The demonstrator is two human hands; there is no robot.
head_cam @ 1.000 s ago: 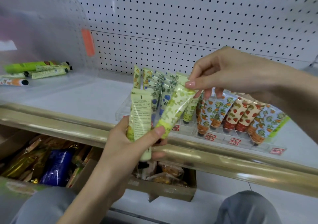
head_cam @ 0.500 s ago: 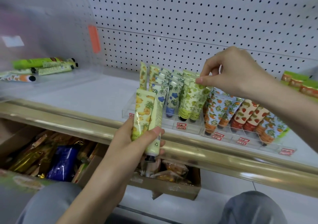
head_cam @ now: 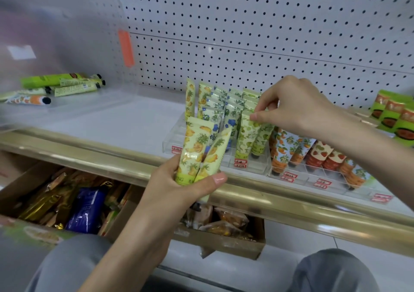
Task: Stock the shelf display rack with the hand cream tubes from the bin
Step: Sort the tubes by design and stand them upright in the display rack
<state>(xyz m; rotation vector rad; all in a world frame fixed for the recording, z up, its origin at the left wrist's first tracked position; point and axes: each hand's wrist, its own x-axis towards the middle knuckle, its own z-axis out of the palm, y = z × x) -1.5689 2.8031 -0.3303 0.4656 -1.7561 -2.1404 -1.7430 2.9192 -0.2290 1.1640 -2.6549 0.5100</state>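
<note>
At the display rack (head_cam: 171, 140), the right hand (head_cam: 298, 105) pinches an upright green tube (head_cam: 246, 134) by its crimp; the left hand (head_cam: 174, 186) grips two upright pineapple tubes (head_cam: 197, 148), just before the rack's left lane.

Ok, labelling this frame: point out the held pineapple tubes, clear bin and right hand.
held pineapple tubes (head_cam: 197, 148): head view, front tube's face.
clear bin (head_cam: 91, 106): head view, bare floor.
right hand (head_cam: 298, 109): head view, hand's back.

On my feed the left hand (head_cam: 179, 186) and right hand (head_cam: 298, 105) are bare, and so are both forearms (head_cam: 134, 235). Plain grey trousers (head_cam: 331, 271) cover the two knees along the bottom edge.
</note>
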